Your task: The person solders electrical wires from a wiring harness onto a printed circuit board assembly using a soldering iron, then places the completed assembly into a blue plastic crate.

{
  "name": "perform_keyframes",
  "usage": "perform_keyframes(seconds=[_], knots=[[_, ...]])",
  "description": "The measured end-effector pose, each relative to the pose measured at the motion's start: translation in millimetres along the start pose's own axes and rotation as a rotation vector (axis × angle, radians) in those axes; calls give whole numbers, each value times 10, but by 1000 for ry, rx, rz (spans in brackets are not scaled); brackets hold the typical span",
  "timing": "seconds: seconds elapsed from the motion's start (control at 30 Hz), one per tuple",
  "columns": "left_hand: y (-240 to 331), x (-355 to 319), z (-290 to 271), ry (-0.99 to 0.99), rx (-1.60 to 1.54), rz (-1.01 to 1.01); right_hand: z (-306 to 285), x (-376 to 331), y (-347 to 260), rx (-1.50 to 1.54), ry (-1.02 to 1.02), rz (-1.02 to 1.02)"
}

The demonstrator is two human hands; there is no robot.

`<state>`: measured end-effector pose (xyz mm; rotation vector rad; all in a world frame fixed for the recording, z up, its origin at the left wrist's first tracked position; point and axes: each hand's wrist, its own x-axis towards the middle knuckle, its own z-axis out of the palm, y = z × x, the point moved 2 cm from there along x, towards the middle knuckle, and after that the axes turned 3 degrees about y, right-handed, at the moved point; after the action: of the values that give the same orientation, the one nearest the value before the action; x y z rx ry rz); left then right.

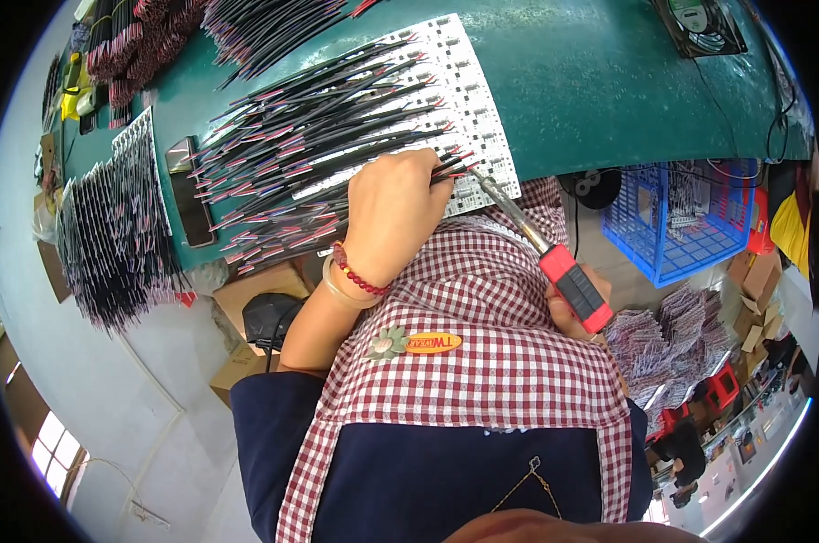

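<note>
With bent fingers, my left hand [396, 213] pinches a black cable [447, 168] near its bared red and white wire ends, low on a white circuit board panel [468, 90]. My right hand [583, 303] is closed around the red handle of a soldering iron [563, 276]. The iron's metal tip points up and left, close to those wire ends; whether it touches them I cannot tell. Several rows of black cables [310, 136] lie across the panel, their loose ends fanning out to the left. My left palm hides part of the lower cables.
The panel lies on a green table [590, 90]. Left of the cables are a phone [190, 199] and another wired panel [120, 226]. Cable bundles [265, 32] lie at the far left. A blue basket [663, 222] stands right, below the table edge. A fan-like device [699, 27] sits far right.
</note>
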<state>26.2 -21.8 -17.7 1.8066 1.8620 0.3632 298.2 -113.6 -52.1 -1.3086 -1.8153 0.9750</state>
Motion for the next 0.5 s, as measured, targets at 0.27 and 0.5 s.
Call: perform_keyframes(seconds=[0.27, 0.5], knots=[[-1, -3, 4, 14, 6, 18, -56, -120, 45, 173, 52, 46], [37, 9, -50, -31, -19, 12, 1, -221, 149, 161, 86, 47]])
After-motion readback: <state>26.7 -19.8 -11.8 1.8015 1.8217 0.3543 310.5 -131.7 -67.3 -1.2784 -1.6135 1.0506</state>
